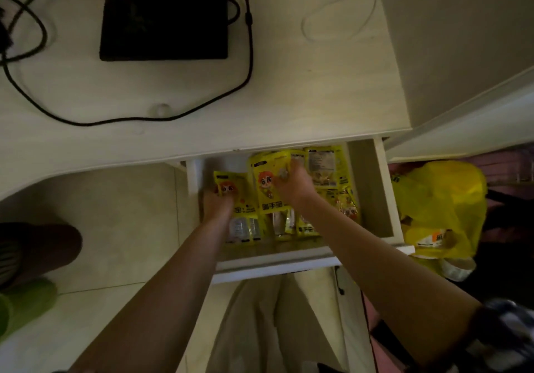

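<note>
Reaching into the open drawer [274,260] below the bench [173,98], the right hand [291,183] pinches the upper part of a tall packet [264,199], yellow and standing near the drawer's middle among similar packets. The left hand [218,202] rests on the left packet [244,189] by the drawer's left wall. In this dim blur I cannot tell whether its fingers curl round it.

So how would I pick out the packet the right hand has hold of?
Under the right end of the white desk a drawer stands open, full of yellow packets. The middle packet, gripped at its upper edge by the right hand, lies on top, its red-haired cartoon figure showing whole, unlike its half-covered neighbours.
</note>
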Demonstrator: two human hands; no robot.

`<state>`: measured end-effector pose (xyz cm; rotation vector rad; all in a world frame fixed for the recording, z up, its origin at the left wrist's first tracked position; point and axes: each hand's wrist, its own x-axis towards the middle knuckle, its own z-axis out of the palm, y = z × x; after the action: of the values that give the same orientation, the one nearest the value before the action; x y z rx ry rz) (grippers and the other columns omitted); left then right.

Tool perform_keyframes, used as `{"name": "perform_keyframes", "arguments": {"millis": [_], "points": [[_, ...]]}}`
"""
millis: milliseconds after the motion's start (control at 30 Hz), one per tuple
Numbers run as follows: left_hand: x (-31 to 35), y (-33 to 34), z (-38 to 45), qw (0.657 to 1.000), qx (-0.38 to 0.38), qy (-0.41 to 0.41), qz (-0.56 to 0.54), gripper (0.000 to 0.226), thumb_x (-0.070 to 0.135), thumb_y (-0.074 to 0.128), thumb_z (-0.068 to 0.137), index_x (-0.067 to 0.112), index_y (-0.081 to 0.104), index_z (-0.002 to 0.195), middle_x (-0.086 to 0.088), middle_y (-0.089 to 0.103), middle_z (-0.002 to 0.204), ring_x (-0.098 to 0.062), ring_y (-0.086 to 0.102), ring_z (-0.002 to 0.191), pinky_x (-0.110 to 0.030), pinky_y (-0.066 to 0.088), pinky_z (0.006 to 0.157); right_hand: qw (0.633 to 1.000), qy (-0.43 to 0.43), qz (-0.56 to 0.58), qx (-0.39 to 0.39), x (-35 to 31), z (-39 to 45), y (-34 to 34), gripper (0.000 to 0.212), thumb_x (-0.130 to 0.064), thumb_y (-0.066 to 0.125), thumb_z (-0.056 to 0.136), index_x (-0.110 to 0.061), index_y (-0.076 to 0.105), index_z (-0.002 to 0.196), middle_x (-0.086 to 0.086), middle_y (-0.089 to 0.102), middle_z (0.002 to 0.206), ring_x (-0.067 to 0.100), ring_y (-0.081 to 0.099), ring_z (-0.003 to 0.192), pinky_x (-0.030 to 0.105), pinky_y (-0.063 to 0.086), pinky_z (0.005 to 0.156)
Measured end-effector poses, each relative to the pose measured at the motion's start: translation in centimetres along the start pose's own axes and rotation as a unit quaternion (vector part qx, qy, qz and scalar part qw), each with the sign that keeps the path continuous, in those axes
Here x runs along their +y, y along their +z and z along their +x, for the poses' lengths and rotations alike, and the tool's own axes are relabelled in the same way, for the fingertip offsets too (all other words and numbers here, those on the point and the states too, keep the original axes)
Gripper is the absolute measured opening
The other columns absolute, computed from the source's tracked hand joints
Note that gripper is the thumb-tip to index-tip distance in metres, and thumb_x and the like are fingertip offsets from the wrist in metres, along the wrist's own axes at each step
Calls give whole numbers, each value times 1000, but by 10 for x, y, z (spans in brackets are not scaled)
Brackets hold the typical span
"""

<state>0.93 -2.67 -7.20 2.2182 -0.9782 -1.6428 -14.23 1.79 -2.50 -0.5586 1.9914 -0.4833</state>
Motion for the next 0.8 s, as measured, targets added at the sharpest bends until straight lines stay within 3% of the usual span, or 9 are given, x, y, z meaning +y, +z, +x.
{"name": "perform_keyframes", "arguments": {"millis": [133, 267, 433, 600, 667, 733, 800], "points": [[7, 9, 19, 1000, 14, -2, -18, 46, 15, 64, 83, 18, 48, 126, -8, 61, 111, -29, 60, 98, -48, 52, 90, 1000, -8, -5, -22, -6, 29, 12, 57, -15, 59, 90, -10, 31, 139, 12, 53, 127, 30, 54, 114, 42, 51, 92], [9, 13, 42, 999, -22, 11, -33, 50, 20, 65, 77, 27, 49, 125, -8, 66, 105, -28, 67, 87, -52, 59, 73, 1000, -16, 2, -21, -10, 52, 20, 48, -13, 61, 89, -8, 43, 133, 14, 57, 122, 30, 56, 112, 31, 46, 84], [7, 18, 61, 998, -30, -2, -46, 43, 17, 59, 85, 25, 49, 126, -8, 63, 107, -30, 66, 92, -55, 56, 79, 1000, -3, 10, 3, -2, 69, 21, 50, -16, 65, 86, -9, 46, 131, 16, 62, 119, 33, 61, 105, 43, 53, 88], [1, 19, 60, 1000, -14, -9, -11, 37, 14, 57, 85, 18, 56, 122, -10, 65, 97, -32, 65, 88, -56, 56, 78, 999, 3, -39, -8, 11, 74, 11, 49, -2, 58, 86, -8, 47, 133, 17, 63, 115, 29, 61, 95, 30, 49, 69], [2, 16, 52, 999, -16, 15, 25, 37, 13, 53, 89, 18, 55, 126, -1, 62, 93, -23, 61, 81, -43, 57, 76, 998, 1, -63, -17, 14, 72, 8, 38, -4, 60, 86, -5, 55, 124, 16, 64, 110, 23, 57, 82, 25, 44, 57], [0, 12, 45, 995, 0, 54, 79, 40, 15, 49, 93, 18, 50, 132, 4, 57, 99, -8, 49, 69, -22, 44, 61, 997, -9, -75, -25, 15, 70, 5, 30, -6, 57, 88, -3, 60, 118, 17, 66, 108, 20, 53, 71, 23, 37, 48], [-2, 7, 38, 992, 6, 79, 103, 40, 16, 48, 94, 18, 48, 134, 2, 56, 101, -3, 43, 64, -18, 36, 53, 996, -22, -85, -24, 16, 65, 1, 31, -10, 55, 90, -4, 57, 120, 15, 65, 104, 18, 51, 65, 24, 36, 48]]}}
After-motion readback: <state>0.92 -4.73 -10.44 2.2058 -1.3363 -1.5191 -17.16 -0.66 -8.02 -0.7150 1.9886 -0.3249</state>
